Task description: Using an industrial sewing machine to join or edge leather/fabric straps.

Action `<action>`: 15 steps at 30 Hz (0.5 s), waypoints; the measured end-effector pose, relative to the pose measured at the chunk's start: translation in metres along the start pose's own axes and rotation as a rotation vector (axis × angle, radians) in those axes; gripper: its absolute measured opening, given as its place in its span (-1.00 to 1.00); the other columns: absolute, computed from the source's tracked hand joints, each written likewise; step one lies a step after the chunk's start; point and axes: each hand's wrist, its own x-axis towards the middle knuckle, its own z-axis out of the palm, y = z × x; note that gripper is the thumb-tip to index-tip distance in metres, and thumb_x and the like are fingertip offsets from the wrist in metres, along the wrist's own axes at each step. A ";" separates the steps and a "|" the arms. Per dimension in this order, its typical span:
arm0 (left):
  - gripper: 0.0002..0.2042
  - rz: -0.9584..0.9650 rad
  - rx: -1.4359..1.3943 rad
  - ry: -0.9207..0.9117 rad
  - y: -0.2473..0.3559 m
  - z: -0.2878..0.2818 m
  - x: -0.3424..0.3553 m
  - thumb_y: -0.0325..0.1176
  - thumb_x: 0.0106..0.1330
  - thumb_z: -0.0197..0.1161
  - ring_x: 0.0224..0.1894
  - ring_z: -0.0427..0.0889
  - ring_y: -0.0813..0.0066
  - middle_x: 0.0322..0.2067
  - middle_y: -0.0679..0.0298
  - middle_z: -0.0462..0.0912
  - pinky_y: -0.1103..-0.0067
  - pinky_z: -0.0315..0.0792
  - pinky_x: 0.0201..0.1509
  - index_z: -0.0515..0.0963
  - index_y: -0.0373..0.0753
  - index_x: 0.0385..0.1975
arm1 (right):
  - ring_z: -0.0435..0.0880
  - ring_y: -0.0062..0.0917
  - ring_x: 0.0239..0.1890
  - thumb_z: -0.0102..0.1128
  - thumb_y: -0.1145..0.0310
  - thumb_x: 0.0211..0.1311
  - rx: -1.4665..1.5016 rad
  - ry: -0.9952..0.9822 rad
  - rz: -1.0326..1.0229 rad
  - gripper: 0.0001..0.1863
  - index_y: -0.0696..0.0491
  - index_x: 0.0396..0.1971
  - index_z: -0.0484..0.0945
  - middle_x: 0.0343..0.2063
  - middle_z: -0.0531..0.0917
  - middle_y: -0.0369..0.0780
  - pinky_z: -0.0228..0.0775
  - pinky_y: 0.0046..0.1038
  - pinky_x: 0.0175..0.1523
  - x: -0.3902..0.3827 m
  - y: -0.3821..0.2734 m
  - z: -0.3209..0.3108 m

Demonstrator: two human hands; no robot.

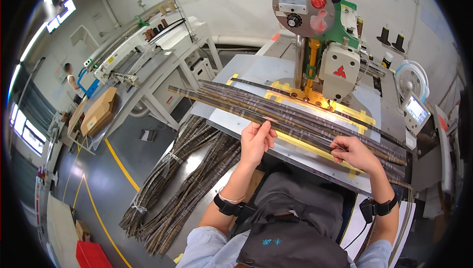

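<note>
Long, narrow dark mottled strips [231, 96] lie side by side across the pale metal table [241, 68], over yellow tape. My left hand [258, 138] pinches the nearest strip at about its middle, thumb on top. My right hand [351, 152] has its fingers curled round the strips farther right, fingertips partly hidden. Behind the strips stands a green-and-grey machine [305, 9] with a dial, a red button and a brass column [312, 66] down to a lit brass foot [325, 103]. Bundles of similar strips [167, 179], tied in places, hang below the table's front edge at left.
A fan [412, 78] and small screen [415, 111] stand at right. At left are another white machine table [148, 54], cardboard boxes [98, 110], a person [73, 82] in a light top, a red object [91, 254] and yellow floor lines. Thread cones [399, 41] sit behind the machine.
</note>
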 end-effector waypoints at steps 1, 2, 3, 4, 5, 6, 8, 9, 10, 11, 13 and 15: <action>-0.82 -0.012 -0.012 0.015 0.000 0.000 0.000 -0.36 0.40 0.05 -0.72 0.43 0.69 -0.57 0.24 0.56 0.81 0.18 -0.74 0.51 -0.35 -0.27 | 0.48 -0.72 -0.53 0.10 0.58 0.20 0.004 -0.006 -0.021 -0.94 0.24 -0.35 0.43 -0.62 0.54 -0.31 0.38 -0.61 -0.37 0.001 0.000 0.000; -0.84 -0.023 -0.030 0.023 0.000 0.001 -0.001 -0.38 0.39 0.06 -0.73 0.42 0.71 -0.56 0.25 0.56 0.82 0.18 -0.74 0.51 -0.35 -0.29 | 0.49 -0.72 -0.53 0.10 0.57 0.20 0.009 -0.009 -0.039 -0.94 0.24 -0.36 0.43 -0.62 0.54 -0.31 0.38 -0.61 -0.37 0.001 0.001 -0.001; -0.84 -0.025 -0.032 0.029 0.000 0.000 -0.001 -0.37 0.38 0.08 -0.72 0.42 0.71 -0.56 0.25 0.56 0.82 0.17 -0.74 0.51 -0.34 -0.29 | 0.48 -0.73 -0.53 0.10 0.57 0.21 0.002 -0.015 -0.051 -0.93 0.24 -0.36 0.42 -0.62 0.54 -0.31 0.38 -0.60 -0.38 0.002 0.002 -0.001; -0.84 -0.022 -0.038 0.038 0.000 0.000 -0.001 -0.36 0.38 0.09 -0.72 0.43 0.71 -0.57 0.24 0.56 0.82 0.17 -0.74 0.52 -0.34 -0.30 | 0.49 -0.73 -0.54 0.11 0.56 0.22 -0.001 -0.020 -0.039 -0.92 0.23 -0.36 0.41 -0.62 0.54 -0.32 0.37 -0.61 -0.38 0.003 0.003 -0.001; -0.84 -0.040 -0.015 0.062 0.000 0.000 0.000 -0.36 0.37 0.10 -0.72 0.43 0.70 -0.57 0.24 0.57 0.81 0.17 -0.74 0.52 -0.34 -0.30 | 0.50 -0.73 -0.54 0.11 0.56 0.22 -0.014 -0.026 -0.080 -0.92 0.22 -0.36 0.41 -0.62 0.54 -0.32 0.36 -0.61 -0.39 0.003 0.004 -0.002; -0.83 -0.090 0.014 0.100 -0.001 -0.001 0.000 -0.35 0.37 0.11 -0.72 0.43 0.69 -0.57 0.23 0.57 0.81 0.17 -0.74 0.53 -0.33 -0.30 | 0.50 -0.73 -0.55 0.11 0.56 0.22 -0.031 -0.029 -0.089 -0.93 0.22 -0.36 0.41 -0.62 0.54 -0.32 0.36 -0.61 -0.39 0.003 0.005 -0.002; -0.82 -0.073 -0.019 0.089 -0.003 -0.002 0.001 -0.34 0.37 0.11 -0.73 0.43 0.67 -0.57 0.22 0.58 0.80 0.16 -0.74 0.54 -0.33 -0.29 | 0.51 -0.72 -0.55 0.10 0.55 0.22 -0.045 -0.032 -0.123 -0.93 0.21 -0.37 0.41 -0.62 0.53 -0.32 0.35 -0.61 -0.40 0.003 0.008 -0.003; -0.81 -0.057 -0.024 0.079 -0.003 -0.002 0.000 -0.33 0.38 0.10 -0.74 0.42 0.67 -0.57 0.21 0.58 0.80 0.14 -0.75 0.54 -0.34 -0.27 | 0.52 -0.72 -0.55 0.10 0.55 0.23 -0.042 -0.037 -0.138 -0.93 0.21 -0.36 0.42 -0.63 0.53 -0.32 0.36 -0.60 -0.40 0.004 0.009 -0.002; -0.81 -0.060 -0.032 0.077 -0.004 -0.003 0.001 -0.34 0.39 0.08 -0.74 0.41 0.68 -0.58 0.22 0.57 0.80 0.12 -0.75 0.55 -0.34 -0.25 | 0.52 -0.71 -0.54 0.09 0.55 0.23 -0.075 -0.039 -0.140 -0.94 0.21 -0.36 0.42 -0.62 0.53 -0.32 0.36 -0.59 -0.40 0.004 0.009 -0.003; -0.81 -0.037 -0.037 0.064 -0.004 -0.003 0.001 -0.35 0.39 0.08 -0.74 0.40 0.68 -0.59 0.23 0.56 0.81 0.12 -0.75 0.55 -0.34 -0.25 | 0.52 -0.71 -0.53 0.09 0.56 0.22 -0.073 -0.037 -0.134 -0.95 0.21 -0.36 0.42 -0.62 0.53 -0.33 0.36 -0.60 -0.40 0.004 0.010 -0.002; -0.82 -0.026 -0.048 0.051 -0.004 -0.003 0.001 -0.35 0.40 0.07 -0.75 0.38 0.69 -0.60 0.26 0.55 0.81 0.11 -0.75 0.55 -0.34 -0.24 | 0.53 -0.71 -0.53 0.08 0.56 0.22 -0.068 -0.026 -0.117 -0.95 0.21 -0.36 0.42 -0.62 0.53 -0.33 0.36 -0.60 -0.40 0.005 0.010 -0.002; -0.81 -0.026 -0.055 0.022 -0.003 -0.004 0.002 -0.36 0.41 0.04 -0.77 0.34 0.70 -0.64 0.29 0.51 0.80 0.10 -0.76 0.54 -0.34 -0.22 | 0.55 -0.67 -0.52 0.09 0.56 0.21 -0.128 -0.032 -0.122 -0.95 0.20 -0.38 0.42 -0.61 0.54 -0.30 0.38 -0.57 -0.38 0.005 0.011 -0.002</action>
